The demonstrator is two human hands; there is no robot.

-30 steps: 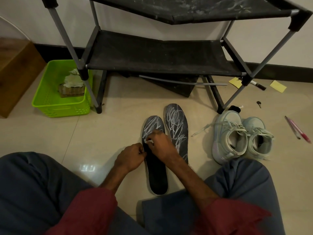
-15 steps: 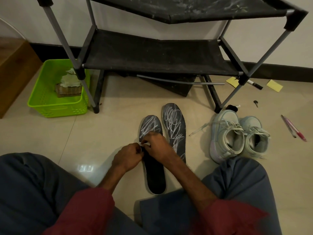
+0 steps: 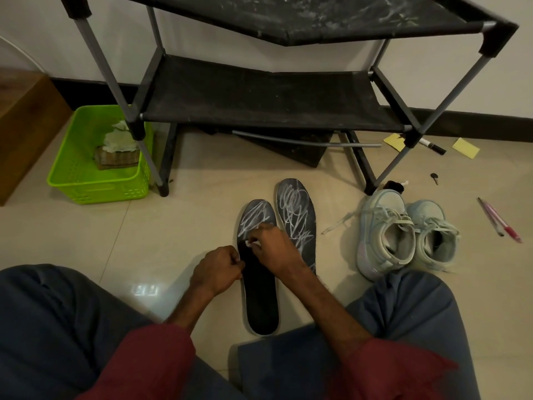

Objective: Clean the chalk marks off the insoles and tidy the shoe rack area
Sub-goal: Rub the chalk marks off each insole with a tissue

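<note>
Two black insoles lie side by side on the tiled floor. The left insole [image 3: 261, 295] is plain black at its heel half and carries white chalk scribbles at the toe. The right insole [image 3: 297, 215] is scribbled over most of its length. My right hand [image 3: 274, 248] pinches a small white wipe [image 3: 250, 243] and presses it on the middle of the left insole. My left hand [image 3: 217, 269] has its fingers curled at the left insole's left edge, holding it in place. The black shoe rack [image 3: 259, 96] stands behind, its top shelf smeared with chalk.
A green basket [image 3: 72, 180] with crumpled tissue and a brown block sits left of the rack. A pale pair of sneakers [image 3: 403, 235] stands to the right. Yellow notes [image 3: 465, 147], a marker [image 3: 432, 146], a key [image 3: 434, 177] and pens [image 3: 499, 220] lie scattered on the floor.
My right hand with the wipe has shifted slightly toward the toe of the left insole. The left hand stays at the insole's edge.
</note>
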